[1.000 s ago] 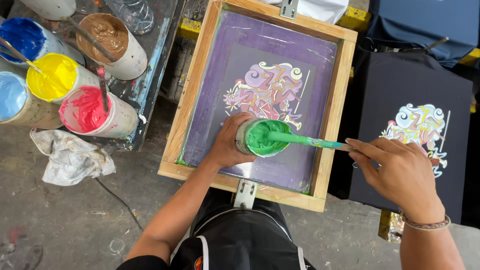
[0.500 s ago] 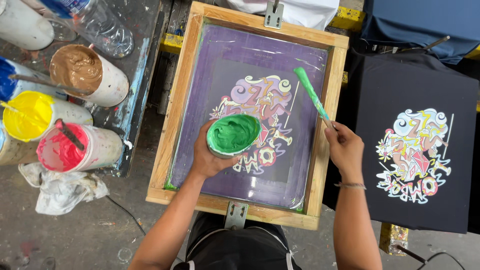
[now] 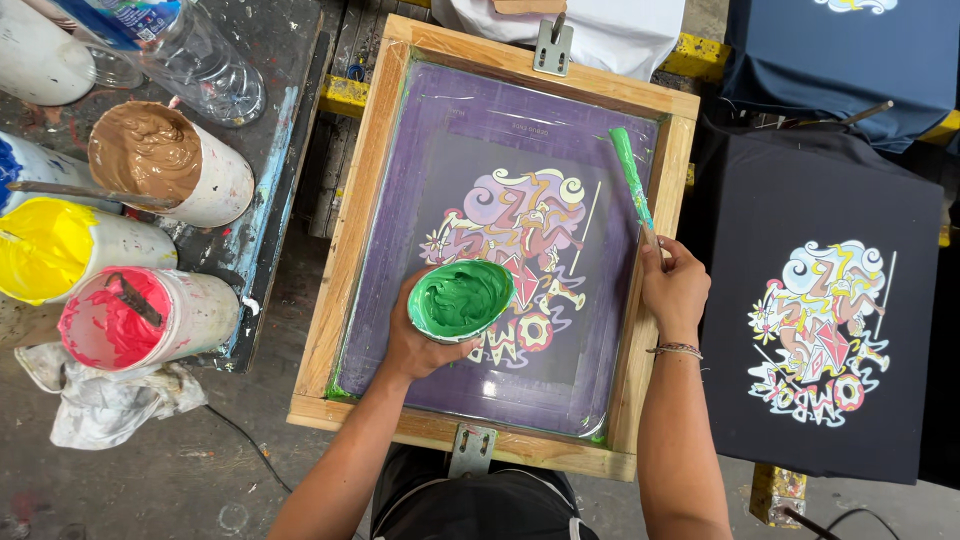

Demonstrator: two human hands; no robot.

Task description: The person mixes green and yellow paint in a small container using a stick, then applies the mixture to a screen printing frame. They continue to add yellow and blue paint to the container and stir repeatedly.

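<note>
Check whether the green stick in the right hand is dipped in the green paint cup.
No, the green stick lies against the screen, apart from the cup.

Left of the work stand a brown tub (image 3: 165,160), yellow tub (image 3: 70,245) and pink tub (image 3: 140,318), a clear bottle (image 3: 190,55) behind, a rag (image 3: 105,400) below, and a printed black shirt (image 3: 820,320) lies right.

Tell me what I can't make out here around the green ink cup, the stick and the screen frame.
All in the head view:
- Green ink cup: its wall and base are hidden by the left hand.
- Stick: its lower end is covered by the right hand.
- Wooden screen frame: whatever lies beneath is hidden by the mesh.
- Blue ink tub: cut off by the left edge.
</note>
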